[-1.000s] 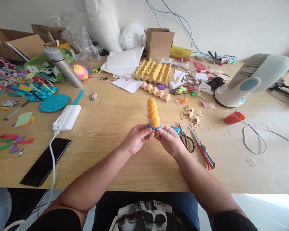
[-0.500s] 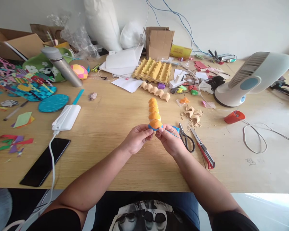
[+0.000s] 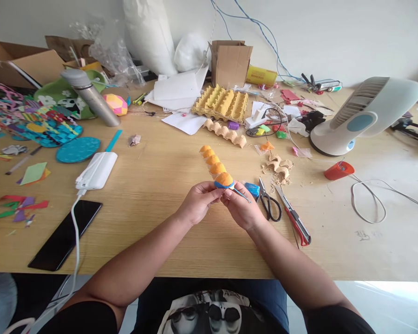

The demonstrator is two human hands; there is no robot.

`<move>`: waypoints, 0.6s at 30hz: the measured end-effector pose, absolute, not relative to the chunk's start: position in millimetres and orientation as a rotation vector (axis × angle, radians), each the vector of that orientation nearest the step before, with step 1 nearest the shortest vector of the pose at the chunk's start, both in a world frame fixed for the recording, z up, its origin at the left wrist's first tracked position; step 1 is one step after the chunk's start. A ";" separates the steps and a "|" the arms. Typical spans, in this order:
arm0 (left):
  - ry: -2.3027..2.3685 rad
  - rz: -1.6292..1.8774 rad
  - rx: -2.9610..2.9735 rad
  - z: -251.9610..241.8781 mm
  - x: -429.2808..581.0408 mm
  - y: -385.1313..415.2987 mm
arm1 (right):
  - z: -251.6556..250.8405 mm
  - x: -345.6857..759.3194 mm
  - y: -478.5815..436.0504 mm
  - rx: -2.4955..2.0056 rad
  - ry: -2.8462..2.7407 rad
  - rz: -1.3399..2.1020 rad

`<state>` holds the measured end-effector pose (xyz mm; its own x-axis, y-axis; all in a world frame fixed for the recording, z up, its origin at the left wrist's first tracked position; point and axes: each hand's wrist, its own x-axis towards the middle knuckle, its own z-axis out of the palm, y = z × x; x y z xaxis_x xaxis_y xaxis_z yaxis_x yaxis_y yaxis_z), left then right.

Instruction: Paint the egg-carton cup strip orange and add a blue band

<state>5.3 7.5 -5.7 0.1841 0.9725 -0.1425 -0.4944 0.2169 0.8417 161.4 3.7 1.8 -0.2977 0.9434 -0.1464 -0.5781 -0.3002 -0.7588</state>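
An orange-coloured egg-carton strip (image 3: pixel 213 162), a row of several bumps, is held over the table with its far end pointing up and to the left. A blue band (image 3: pixel 224 185) runs round its near end. My left hand (image 3: pixel 200 200) is closed on the left side of that end, thumb and fingers pinching it. On the other side my right hand (image 3: pixel 242 204) pinches the same end. A thin blue stick (image 3: pixel 242 195) lies along my right thumb and juts out to the right. The undersides of my fingers are hidden.
Right of my hands lie a blue packet (image 3: pixel 252 189), black-handled scissors (image 3: pixel 270 204) and a red box cutter (image 3: pixel 296 220). Beyond are bare carton strips (image 3: pixel 226 132) and a yellow egg tray (image 3: pixel 221 103). A phone (image 3: pixel 66 234) and a white power bank (image 3: pixel 96 170) lie left.
The egg-carton strip has swung its far end to the left. My right hand has shifted slightly, the thin stick slants down more steeply, and more of the blue packet shows.
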 end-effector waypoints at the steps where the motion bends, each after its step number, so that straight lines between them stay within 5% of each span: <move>1: 0.804 1.181 0.755 -5.9 6.5 7.1 | 1.5 160.7 3.3 -0.729 -0.723 1.792; 18: 0.834 1.158 0.819 -4.1 9.1 4.6 | -0.1 158.4 1.4 -0.676 -0.693 1.785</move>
<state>9.1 4.6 -4.1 0.1916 0.9730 -0.1290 -0.4311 0.2015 0.8795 158.4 1.4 -0.1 -0.2837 0.9518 -0.1166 -0.6238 -0.2755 -0.7314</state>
